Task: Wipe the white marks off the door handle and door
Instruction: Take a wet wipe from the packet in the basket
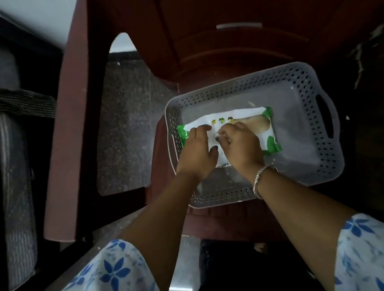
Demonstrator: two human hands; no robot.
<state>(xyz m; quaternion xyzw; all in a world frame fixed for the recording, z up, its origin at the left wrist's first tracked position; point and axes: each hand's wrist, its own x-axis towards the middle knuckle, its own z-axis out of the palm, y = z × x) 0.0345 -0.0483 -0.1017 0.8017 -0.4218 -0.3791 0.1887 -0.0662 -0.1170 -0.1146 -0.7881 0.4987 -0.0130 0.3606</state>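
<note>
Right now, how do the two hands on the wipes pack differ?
The left hand lies flat on the white and green wipes pack, fingers nearly straight; the right hand curls its fingers and pinches at its middle. The right wrist bears a silver bangle, the left none. Both touch the pack.

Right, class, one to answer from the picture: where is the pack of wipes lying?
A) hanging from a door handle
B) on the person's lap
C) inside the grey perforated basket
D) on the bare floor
C: the pack of wipes lies flat on the bottom of the grey basket, with the left hand resting on it and the right hand pinching at its top face.
</note>
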